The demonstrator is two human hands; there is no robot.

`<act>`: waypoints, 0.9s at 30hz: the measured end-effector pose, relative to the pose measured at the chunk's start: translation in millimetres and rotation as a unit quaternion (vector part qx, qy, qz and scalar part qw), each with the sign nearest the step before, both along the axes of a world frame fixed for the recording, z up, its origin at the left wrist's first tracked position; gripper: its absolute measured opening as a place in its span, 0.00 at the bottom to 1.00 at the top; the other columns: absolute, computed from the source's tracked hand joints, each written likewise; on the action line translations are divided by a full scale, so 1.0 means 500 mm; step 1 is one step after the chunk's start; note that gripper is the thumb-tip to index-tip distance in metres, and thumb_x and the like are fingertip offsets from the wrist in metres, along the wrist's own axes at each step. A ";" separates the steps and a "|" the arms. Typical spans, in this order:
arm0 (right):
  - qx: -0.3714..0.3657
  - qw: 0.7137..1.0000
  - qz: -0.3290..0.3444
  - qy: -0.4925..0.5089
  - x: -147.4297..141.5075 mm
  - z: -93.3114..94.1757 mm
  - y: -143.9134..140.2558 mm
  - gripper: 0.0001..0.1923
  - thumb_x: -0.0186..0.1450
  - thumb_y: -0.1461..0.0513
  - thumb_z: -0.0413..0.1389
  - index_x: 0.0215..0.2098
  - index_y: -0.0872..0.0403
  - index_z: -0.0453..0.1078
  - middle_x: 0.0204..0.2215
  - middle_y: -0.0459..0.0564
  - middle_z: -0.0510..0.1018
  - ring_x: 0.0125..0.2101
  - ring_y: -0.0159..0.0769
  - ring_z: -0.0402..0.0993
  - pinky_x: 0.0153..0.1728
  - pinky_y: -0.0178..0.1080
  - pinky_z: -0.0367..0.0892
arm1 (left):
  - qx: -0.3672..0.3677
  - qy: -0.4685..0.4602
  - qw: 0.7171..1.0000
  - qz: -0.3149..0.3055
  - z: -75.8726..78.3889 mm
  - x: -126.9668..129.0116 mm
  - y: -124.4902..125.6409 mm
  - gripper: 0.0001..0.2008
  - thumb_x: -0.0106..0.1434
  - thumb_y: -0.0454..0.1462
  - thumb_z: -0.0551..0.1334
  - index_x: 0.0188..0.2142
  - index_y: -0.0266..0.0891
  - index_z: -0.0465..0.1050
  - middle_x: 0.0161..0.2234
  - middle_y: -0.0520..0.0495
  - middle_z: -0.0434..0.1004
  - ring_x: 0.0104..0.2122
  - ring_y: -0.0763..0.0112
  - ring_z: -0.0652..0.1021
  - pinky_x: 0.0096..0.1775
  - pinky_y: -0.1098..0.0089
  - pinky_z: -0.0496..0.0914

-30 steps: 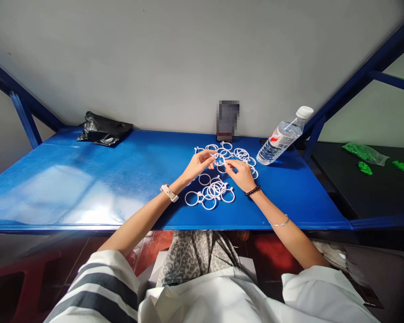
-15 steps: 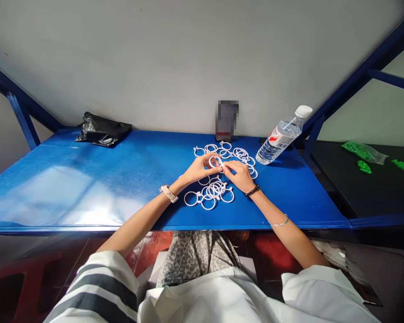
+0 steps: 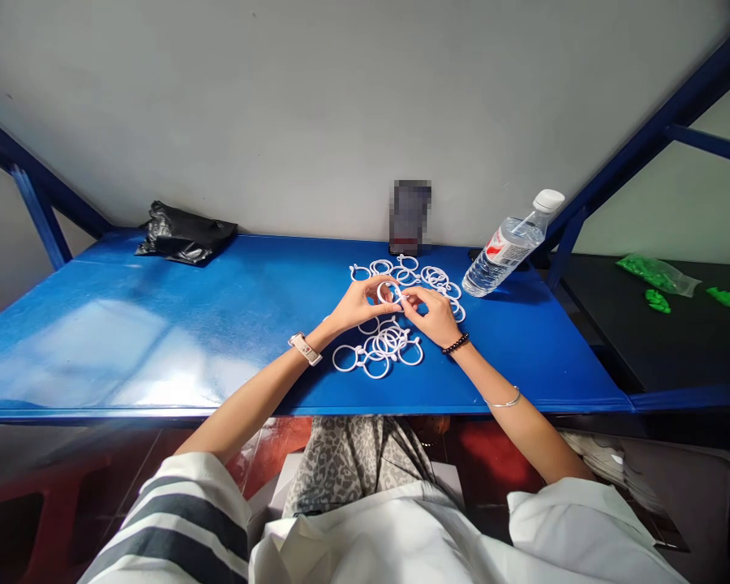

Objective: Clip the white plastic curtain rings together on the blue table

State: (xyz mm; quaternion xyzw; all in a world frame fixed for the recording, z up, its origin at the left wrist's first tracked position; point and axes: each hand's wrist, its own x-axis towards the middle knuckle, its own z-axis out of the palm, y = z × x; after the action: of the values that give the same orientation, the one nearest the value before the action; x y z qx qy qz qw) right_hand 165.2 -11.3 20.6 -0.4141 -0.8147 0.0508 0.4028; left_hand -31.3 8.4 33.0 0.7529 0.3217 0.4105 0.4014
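Above the table, my left hand (image 3: pixel 358 306) is closed on a white curtain ring (image 3: pixel 380 295), its thumb below and its fingers around the far side. My right hand (image 3: pixel 434 316) pinches the right edge of that same ring, where a small eyelet seems to sit; the fingertips partly cover this spot. A loose pile of white curtain rings (image 3: pixel 377 376) lies on the table just nearer to me than my hands. Beyond them, a second scattered group of the same rings (image 3: pixel 433 281) is partly hidden by my fingers.
The blue table (image 3: pixel 127 324) meets a grey wall. A clear water bottle (image 3: pixel 504 250) stands to the right. Behind the rings a phone-like dark object (image 3: pixel 409 215) leans on the wall. A black plastic bag (image 3: pixel 186 234) lies at the back left; green pieces (image 3: pixel 657 272) lie far right.
Both hands stay in nearly the same place on the ring. The fingers of my right hand have shifted slightly at its right edge.
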 end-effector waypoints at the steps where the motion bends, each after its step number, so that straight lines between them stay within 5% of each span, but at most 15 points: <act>1: -0.002 1.000 0.001 0.001 0.000 0.001 0.000 0.05 0.65 0.62 0.54 0.37 0.52 0.70 0.25 0.47 0.77 0.27 0.37 0.75 0.32 0.39 0.68 | 0.000 0.000 1.000 0.000 0.000 0.000 0.000 0.27 0.53 0.49 0.69 0.47 0.34 0.72 0.28 0.50 0.74 0.28 0.72 0.74 0.35 0.70 0.72; 27: -0.055 0.998 -0.009 0.005 -0.002 0.006 -0.005 0.06 0.61 0.62 0.55 0.38 0.51 0.68 0.24 0.45 0.77 0.26 0.36 0.74 0.32 0.37 0.67 | 0.005 0.010 1.000 -0.003 0.010 0.003 -0.010 0.28 0.55 0.48 0.68 0.49 0.33 0.70 0.30 0.48 0.75 0.29 0.71 0.75 0.34 0.70 0.71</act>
State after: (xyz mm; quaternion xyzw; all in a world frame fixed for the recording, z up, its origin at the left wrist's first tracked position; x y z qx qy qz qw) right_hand 164.1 -13.9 23.7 -0.4426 -0.8048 0.0945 0.3839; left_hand -30.0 3.3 38.0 0.7601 0.3215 0.4028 0.3959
